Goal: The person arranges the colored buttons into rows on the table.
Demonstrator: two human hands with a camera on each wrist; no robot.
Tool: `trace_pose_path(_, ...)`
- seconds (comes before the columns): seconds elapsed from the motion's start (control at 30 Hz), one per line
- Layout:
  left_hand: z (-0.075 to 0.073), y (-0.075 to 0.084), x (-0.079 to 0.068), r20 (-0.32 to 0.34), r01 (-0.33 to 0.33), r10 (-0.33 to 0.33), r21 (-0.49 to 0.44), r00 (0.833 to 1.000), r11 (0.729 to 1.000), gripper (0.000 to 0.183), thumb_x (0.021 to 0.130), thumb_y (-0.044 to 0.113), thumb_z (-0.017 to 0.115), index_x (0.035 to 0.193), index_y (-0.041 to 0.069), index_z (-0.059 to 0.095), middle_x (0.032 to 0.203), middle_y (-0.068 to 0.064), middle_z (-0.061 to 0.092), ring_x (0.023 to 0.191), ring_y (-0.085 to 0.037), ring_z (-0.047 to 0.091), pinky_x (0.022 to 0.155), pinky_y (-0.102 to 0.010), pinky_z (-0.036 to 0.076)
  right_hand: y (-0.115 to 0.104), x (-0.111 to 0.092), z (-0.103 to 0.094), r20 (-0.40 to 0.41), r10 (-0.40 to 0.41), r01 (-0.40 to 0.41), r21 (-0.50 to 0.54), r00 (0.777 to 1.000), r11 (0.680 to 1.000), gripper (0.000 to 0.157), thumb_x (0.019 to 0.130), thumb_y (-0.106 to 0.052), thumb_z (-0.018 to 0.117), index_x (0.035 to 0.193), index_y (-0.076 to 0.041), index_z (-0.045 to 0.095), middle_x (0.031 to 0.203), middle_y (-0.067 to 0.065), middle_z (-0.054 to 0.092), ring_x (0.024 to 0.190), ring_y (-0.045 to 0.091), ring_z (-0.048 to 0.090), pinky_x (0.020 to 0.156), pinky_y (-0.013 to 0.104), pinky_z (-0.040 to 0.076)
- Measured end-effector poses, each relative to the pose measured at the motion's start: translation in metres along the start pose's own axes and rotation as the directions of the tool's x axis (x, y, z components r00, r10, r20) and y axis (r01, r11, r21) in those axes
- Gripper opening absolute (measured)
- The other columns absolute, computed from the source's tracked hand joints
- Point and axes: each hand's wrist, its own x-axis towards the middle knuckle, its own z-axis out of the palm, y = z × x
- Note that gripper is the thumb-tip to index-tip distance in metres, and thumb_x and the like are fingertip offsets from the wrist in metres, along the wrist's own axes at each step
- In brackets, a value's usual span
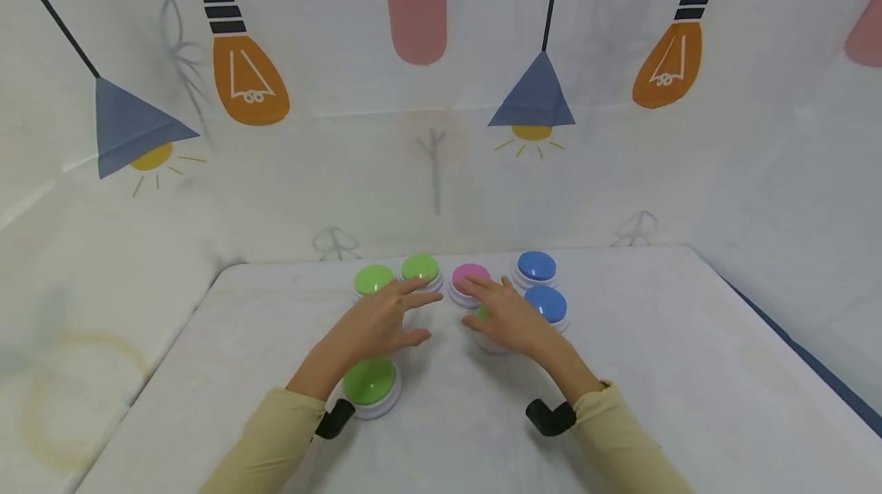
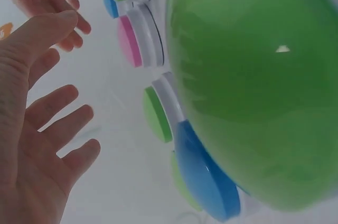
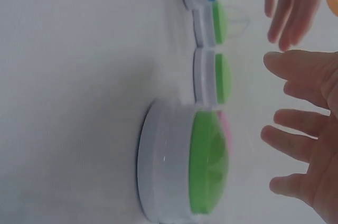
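Observation:
My left hand (image 1: 379,322) hovers with spread fingers over the left of a group of domed push buttons with white bases. A blue button (image 2: 206,174) under it shows in the left wrist view but is hidden in the head view. Two green buttons (image 1: 373,279) (image 1: 420,267) sit just beyond its fingers; a larger-looking green button (image 1: 369,382) lies near its wrist. My right hand (image 1: 510,318), fingers extended, hangs above another green button (image 3: 208,166), mostly covered in the head view. Its fingertips overlap the pink button (image 1: 472,276) there. Neither hand holds anything.
Two blue buttons (image 1: 536,266) (image 1: 546,302) stand to the right of the right hand. All rest on a white-covered table (image 1: 661,371). A printed white curtain (image 1: 344,172) with lamp pictures rises behind the table's back edge and along its sides.

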Motion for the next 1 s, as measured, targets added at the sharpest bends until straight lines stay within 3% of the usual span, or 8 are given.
trace_pose_path(0.13,0.003,-0.001,0.024,0.018,0.003,-0.003,0.010,1.000,1.000,0.059,0.085,0.034,0.077,0.140,0.020,0.058,0.151,-0.012,0.046,0.131,-0.035,0.052,0.096,-0.048,0.052,0.015,0.004,-0.006,-0.009,0.011,-0.011,-0.010,1.000,1.000,0.063,0.092,-0.021,0.071,0.148,-0.006,0.045,0.153,0.020,0.041,0.139,0.039,0.041,0.115,0.065,0.017)
trace_pose_path(0.33,0.009,-0.004,0.055,0.077,0.039,-0.040,0.008,0.996,0.999,0.065,0.086,0.032,0.077,0.145,0.021,0.052,0.153,-0.014,0.042,0.130,-0.039,0.051,0.095,-0.052,0.052,0.030,0.015,-0.006,0.000,0.060,-0.060,-0.021,0.998,0.998,0.066,0.093,-0.022,0.069,0.151,-0.010,0.041,0.154,0.020,0.038,0.140,0.040,0.039,0.115,0.067,0.016)
trace_pose_path(0.5,0.020,-0.006,0.077,0.111,0.052,-0.058,0.053,0.992,0.997,0.067,0.086,0.030,0.077,0.146,0.020,0.050,0.151,-0.015,0.045,0.138,-0.034,0.044,0.112,-0.057,0.035,0.033,0.027,0.003,-0.011,0.129,-0.129,-0.049,0.992,0.990,0.066,0.093,-0.027,0.069,0.151,-0.012,0.041,0.155,0.020,0.037,0.140,0.039,0.039,0.115,0.067,0.015)
trace_pose_path(0.57,0.023,-0.008,0.083,0.121,0.058,-0.064,0.051,0.991,0.997,0.067,0.086,0.029,0.076,0.146,0.018,0.050,0.150,-0.017,0.046,0.141,-0.031,0.042,0.116,-0.057,0.027,0.033,0.032,0.007,-0.019,0.155,-0.156,-0.058,0.988,0.986,0.066,0.093,-0.029,0.069,0.151,-0.010,0.041,0.155,0.020,0.037,0.141,0.040,0.039,0.115,0.068,0.015)
trace_pose_path(0.8,0.035,-0.014,0.099,0.147,0.125,-0.121,-0.019,0.982,0.992,0.064,0.087,0.027,0.076,0.145,0.016,0.052,0.149,-0.018,0.047,0.142,-0.030,0.039,0.116,-0.058,0.025,0.038,0.047,0.018,-0.011,0.255,-0.255,-0.029,0.967,0.966,0.067,0.094,-0.028,0.068,0.151,-0.007,0.040,0.153,0.023,0.040,0.138,0.042,0.041,0.114,0.068,0.017)
trace_pose_path(1.0,0.041,-0.017,0.106,0.194,0.158,-0.153,-0.013,0.969,0.987,0.062,0.087,0.025,0.076,0.144,0.016,0.053,0.145,-0.014,0.053,0.140,-0.029,0.043,0.118,-0.056,0.024,0.046,0.050,0.022,0.024,0.278,-0.279,0.050,0.960,0.959,0.070,0.093,-0.025,0.069,0.152,-0.005,0.037,0.146,0.021,0.049,0.131,0.038,0.050,0.109,0.054,0.040)
